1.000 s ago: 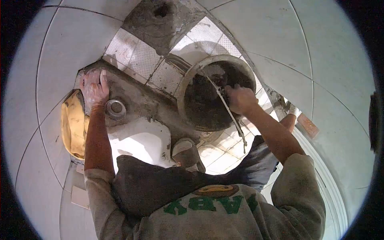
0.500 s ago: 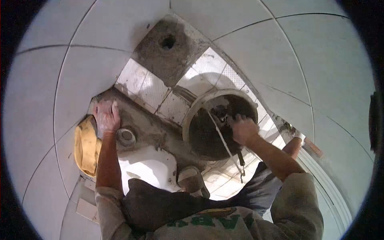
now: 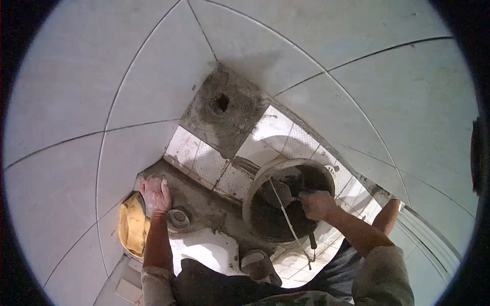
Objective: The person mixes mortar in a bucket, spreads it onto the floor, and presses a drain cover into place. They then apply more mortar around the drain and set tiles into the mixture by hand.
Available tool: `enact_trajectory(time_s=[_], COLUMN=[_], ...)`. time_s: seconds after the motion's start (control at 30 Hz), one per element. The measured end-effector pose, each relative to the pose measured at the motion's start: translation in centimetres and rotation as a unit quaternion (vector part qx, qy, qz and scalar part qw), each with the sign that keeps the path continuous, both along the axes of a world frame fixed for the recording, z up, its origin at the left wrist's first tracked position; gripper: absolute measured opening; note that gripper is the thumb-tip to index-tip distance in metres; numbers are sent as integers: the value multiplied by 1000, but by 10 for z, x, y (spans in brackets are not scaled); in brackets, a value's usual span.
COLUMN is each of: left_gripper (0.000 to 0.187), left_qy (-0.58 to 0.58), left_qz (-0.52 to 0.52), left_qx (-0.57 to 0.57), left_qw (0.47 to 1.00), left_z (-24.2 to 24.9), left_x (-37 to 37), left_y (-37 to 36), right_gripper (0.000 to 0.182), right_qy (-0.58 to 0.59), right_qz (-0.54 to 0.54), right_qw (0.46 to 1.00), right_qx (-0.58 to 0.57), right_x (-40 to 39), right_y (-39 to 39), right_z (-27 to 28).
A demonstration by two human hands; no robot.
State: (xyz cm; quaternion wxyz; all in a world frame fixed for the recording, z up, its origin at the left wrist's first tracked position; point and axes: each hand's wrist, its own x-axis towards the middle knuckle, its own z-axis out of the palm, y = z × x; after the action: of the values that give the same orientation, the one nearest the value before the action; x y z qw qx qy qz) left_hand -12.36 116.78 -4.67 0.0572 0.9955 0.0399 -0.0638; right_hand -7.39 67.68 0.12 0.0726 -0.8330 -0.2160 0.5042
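My right hand is closed, apparently round the handle of a trowel, over a round bucket of dark wet mortar. The trowel's grey blade shows inside the bucket; its handle is hidden by my fingers. Across the bucket's mouth lies a thin pale bail. My left hand leans with its fingers laid out on the rough cement ledge. Beside its wrist is a yellow, dirt-stained object, rounded and hollow-looking.
Pale tiled walls meet at a corner. Below it is a bare cement patch with a dark hole. Small white floor tiles surround the bucket. A round pipe opening sits on the ledge near my left forearm.
My view has tilted up, so everything sits lower in the frame. The trowel blade now shows in the bucket beside my right hand. My left hand stays on the ledge.
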Motion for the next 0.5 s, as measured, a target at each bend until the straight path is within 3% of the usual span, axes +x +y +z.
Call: enact_trajectory(time_s=[0.13, 0.27, 0.37, 0.43, 0.5], left_gripper=[28, 28, 27, 27, 27], left_qy=[-17, 5, -13, 60, -27], left_qz=[-8, 9, -1, 1, -14], left_qx=[-7, 15, -9, 44, -3], left_qw=[1000, 1000, 1000, 997, 1000], left_z=[-1, -5, -2, -3, -10], left_x=[1, 0, 0, -1, -5], left_y=[0, 2, 3, 6, 8], right_gripper=[34, 34, 32, 27, 23], right_qy=[-51, -13, -57, -78, 25], right_qz=[-15, -6, 7, -6, 28], right_qw=[999, 1000, 996, 989, 999], right_qx=[8, 1, 72, 128, -14], right_x=[-10, 3, 5, 7, 13], right_y=[-1, -4, -15, -21, -18], right_z=[0, 11, 9, 12, 24])
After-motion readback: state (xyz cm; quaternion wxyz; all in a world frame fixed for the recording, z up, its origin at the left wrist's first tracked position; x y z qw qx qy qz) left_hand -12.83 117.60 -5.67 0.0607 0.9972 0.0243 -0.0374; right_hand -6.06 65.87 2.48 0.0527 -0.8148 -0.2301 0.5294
